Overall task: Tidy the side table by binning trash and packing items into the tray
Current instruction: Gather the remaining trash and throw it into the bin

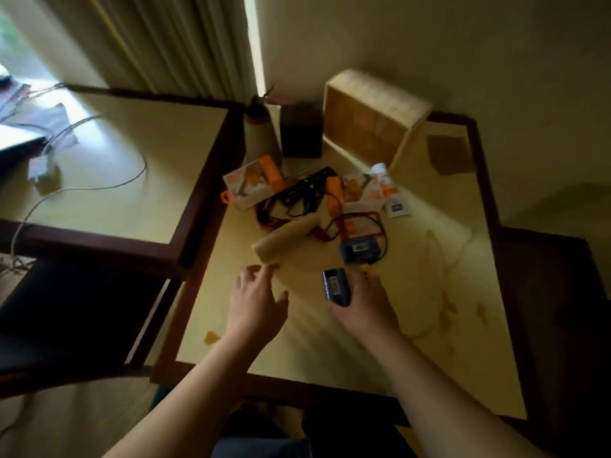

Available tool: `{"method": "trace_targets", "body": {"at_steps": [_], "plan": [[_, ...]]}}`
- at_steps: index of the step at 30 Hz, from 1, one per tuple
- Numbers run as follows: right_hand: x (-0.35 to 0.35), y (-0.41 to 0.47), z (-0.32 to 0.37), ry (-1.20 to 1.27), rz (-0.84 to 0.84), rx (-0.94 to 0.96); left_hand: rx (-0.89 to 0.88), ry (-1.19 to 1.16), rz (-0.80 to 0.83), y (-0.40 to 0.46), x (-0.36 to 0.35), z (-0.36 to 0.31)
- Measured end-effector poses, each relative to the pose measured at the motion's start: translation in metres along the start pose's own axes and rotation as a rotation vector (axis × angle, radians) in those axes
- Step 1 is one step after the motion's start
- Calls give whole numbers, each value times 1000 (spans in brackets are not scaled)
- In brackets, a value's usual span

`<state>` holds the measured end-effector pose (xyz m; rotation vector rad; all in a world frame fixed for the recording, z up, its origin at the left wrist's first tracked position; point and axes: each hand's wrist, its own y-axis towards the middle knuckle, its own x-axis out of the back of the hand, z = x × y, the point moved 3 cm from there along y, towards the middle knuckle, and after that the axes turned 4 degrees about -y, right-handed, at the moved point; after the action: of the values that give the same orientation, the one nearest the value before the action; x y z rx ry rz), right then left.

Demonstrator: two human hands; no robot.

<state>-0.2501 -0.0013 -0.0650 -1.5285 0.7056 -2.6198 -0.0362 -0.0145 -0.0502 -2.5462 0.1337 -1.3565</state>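
The right hand [362,309] grips a small blue device [335,285] over the side table [330,335]. The left hand [254,305], fingers relaxed and empty, hovers near a cream tube [284,239].

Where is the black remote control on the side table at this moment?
In the head view, the black remote control lies toward the back of the side table, between two orange-and-white boxes, in front of the dark cube.

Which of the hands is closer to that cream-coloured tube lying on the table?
Left. The left hand reaches with its fingertips just short of the tube. The right hand sits further to the tube's right, holding a small blue device.
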Motion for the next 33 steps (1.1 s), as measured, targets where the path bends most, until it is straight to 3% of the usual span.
{"method": "trace_targets", "body": {"at_steps": [4,10,15,18,20,24,27,30,33], "plan": [[-10,17,2,66,31,-29,84,107,-75,33,-5,-12],[18,21,-7,123,86,65,30,120,-104,72,1,-19],[65,38,-25,573,281,-147,-19,133,-107,96,6,-18],[94,55,-32,1039,247,-195,-55,127,-106,105,9,-18],[113,83,-31,1120,138,-141,-61,115,-115,110,8,-20],[132,146,-10,1083,-105,-91,-53,133,-121,113,7,-21],[125,182,3,777,-241,-21,-47,145,-136,101,9,-26],[112,201,8,393,-267,108,-77,137,-154,86,8,-34],[102,189,5,261,-302,156,-91,132,-142,81,5,-35]]}}
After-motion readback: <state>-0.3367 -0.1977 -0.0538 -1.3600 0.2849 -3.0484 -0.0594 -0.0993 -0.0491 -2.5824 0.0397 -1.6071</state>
